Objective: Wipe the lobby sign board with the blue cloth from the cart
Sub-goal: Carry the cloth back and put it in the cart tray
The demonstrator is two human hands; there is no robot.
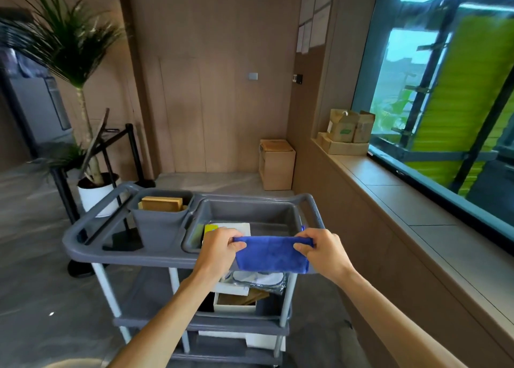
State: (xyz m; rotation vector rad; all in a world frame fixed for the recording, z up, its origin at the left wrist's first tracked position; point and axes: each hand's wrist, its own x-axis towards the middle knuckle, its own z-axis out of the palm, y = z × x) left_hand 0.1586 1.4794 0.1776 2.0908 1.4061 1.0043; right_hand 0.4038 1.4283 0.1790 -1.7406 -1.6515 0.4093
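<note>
A folded blue cloth (271, 256) hangs stretched between my two hands above the near edge of the grey cart (125, 252). My left hand (219, 249) pinches its upper left corner. My right hand (319, 249) pinches the upper right corner. The cloth hangs down in front of the cart's top tray (250, 203), clear of it. A black stand holding a tilted board (96, 142) is at the left behind the cart, beside a potted plant; its face is turned away.
A grey bin (160, 221) with a wooden block sits on the cart's top left. Lower shelves hold boxes and white cloths (258, 280). A potted plant (94, 189) stands at the left, a cardboard box (276, 167) by the far wall, and a window ledge (389, 200) with cartons on the right.
</note>
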